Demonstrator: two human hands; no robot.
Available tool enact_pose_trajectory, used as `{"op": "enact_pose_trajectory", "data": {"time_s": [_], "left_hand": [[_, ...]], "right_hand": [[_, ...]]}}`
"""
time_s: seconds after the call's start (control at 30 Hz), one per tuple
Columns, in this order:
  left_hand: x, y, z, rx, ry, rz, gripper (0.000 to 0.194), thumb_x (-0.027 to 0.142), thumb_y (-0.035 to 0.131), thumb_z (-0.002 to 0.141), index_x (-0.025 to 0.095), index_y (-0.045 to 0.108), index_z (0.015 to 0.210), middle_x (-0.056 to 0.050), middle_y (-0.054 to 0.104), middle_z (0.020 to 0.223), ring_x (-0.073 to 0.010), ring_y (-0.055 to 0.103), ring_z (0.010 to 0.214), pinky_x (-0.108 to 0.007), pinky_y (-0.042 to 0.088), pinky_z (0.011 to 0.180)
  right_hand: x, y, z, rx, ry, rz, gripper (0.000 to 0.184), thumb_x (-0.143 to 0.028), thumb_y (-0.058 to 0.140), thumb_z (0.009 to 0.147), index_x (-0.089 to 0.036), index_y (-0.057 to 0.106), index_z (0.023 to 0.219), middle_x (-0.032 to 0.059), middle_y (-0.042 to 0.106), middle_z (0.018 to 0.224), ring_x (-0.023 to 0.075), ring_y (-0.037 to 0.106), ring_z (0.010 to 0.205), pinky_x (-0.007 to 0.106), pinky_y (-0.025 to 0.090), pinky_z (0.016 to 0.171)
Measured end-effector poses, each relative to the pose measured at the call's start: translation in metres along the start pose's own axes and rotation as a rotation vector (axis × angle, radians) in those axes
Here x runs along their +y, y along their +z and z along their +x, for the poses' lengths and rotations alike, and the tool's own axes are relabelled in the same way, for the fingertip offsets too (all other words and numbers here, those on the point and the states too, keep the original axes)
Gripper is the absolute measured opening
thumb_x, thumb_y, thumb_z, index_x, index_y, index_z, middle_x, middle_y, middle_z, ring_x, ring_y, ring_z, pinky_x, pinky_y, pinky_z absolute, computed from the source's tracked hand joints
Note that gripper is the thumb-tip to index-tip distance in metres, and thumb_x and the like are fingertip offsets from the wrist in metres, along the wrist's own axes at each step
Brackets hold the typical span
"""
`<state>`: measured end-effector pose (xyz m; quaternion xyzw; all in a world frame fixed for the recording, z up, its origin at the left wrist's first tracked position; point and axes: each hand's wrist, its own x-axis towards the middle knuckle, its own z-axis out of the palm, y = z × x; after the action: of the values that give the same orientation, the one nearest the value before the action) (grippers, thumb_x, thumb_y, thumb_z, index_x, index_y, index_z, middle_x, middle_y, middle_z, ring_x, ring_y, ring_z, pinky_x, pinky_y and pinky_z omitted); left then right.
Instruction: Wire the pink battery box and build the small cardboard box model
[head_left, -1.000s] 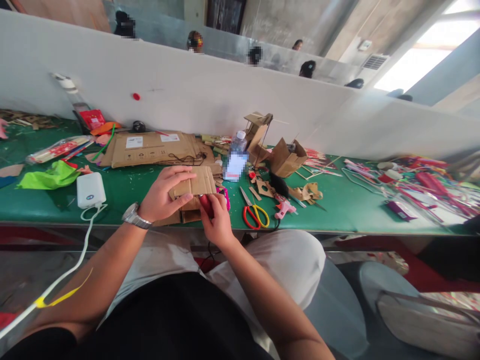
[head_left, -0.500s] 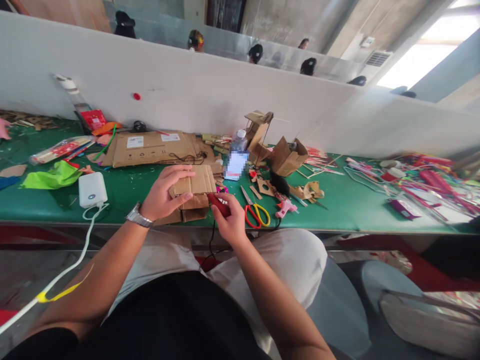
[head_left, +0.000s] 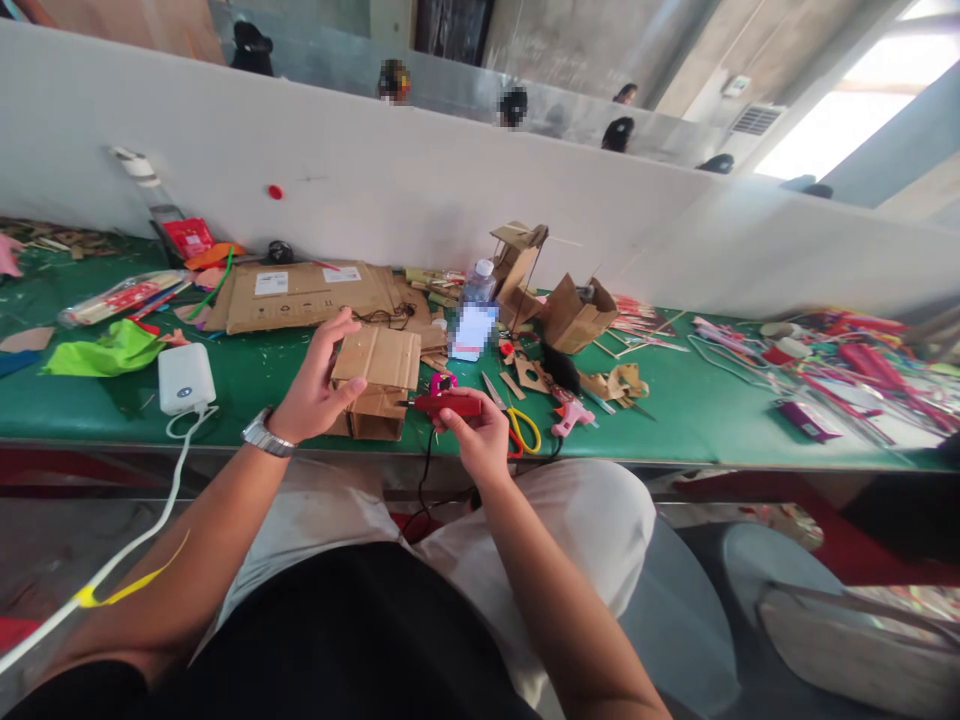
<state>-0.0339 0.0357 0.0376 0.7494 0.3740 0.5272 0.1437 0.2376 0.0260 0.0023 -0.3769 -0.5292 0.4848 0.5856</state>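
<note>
My left hand (head_left: 316, 385) rests against the left side of a folded cardboard piece (head_left: 379, 365) lying on the green table (head_left: 675, 420), thumb and fingers spread apart. My right hand (head_left: 480, 435) is closed round a red glue gun (head_left: 448, 405), whose nozzle points left towards the cardboard; a black cord hangs from it over the table edge. A wristwatch is on my left wrist.
Red-and-yellow scissors (head_left: 517, 428), a pink glue gun (head_left: 570, 412) and cardboard scraps lie to the right. A water bottle (head_left: 474, 310), a flat carton (head_left: 300, 295), a white power bank (head_left: 185, 377) and green paper (head_left: 105, 352) sit around. Other people's heads show behind the white partition.
My right hand has pulled the red glue gun out from under the cardboard to the right. My left hand has loosened its grip, and the cardboard now lies flatter on the table.
</note>
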Motion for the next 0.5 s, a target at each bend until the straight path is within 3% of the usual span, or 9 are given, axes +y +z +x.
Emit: {"op": "enact_pose_trajectory", "data": {"time_s": [0.2, 0.37, 0.5], "left_hand": [[-0.002, 0.005, -0.026, 0.069, -0.104, -0.062, 0.06, 0.044, 0.063, 0.102, 0.025, 0.044, 0.155, -0.018, 0.043, 0.167, -0.0346, 0.044, 0.156, -0.056, 0.041, 0.126], [-0.011, 0.011, -0.047, 0.129, -0.244, -0.077, 0.068, 0.044, 0.068, 0.099, 0.023, 0.041, 0.158, -0.018, 0.052, 0.16, -0.0314, 0.056, 0.145, -0.049, 0.051, 0.118], [-0.016, 0.012, -0.058, 0.068, -0.374, 0.116, 0.046, 0.05, 0.059, 0.102, 0.018, 0.061, 0.134, -0.015, 0.074, 0.129, -0.0297, 0.072, 0.119, -0.043, 0.058, 0.103]], "right_hand": [[0.002, 0.0, 0.0, -0.002, -0.026, 0.02, 0.044, -0.057, 0.084, 0.082, -0.025, 0.067, 0.107, 0.0057, 0.079, 0.104, 0.0204, 0.075, 0.07, 0.036, 0.065, 0.063], [0.008, -0.001, 0.001, 0.03, -0.044, -0.013, 0.046, -0.065, 0.074, 0.088, -0.025, 0.062, 0.109, 0.0039, 0.077, 0.096, 0.0198, 0.072, 0.062, 0.036, 0.064, 0.058], [0.011, -0.008, 0.005, 0.098, -0.078, -0.104, 0.047, -0.072, 0.057, 0.096, -0.026, 0.058, 0.107, 0.0018, 0.072, 0.086, 0.0189, 0.069, 0.057, 0.033, 0.059, 0.051]]}}
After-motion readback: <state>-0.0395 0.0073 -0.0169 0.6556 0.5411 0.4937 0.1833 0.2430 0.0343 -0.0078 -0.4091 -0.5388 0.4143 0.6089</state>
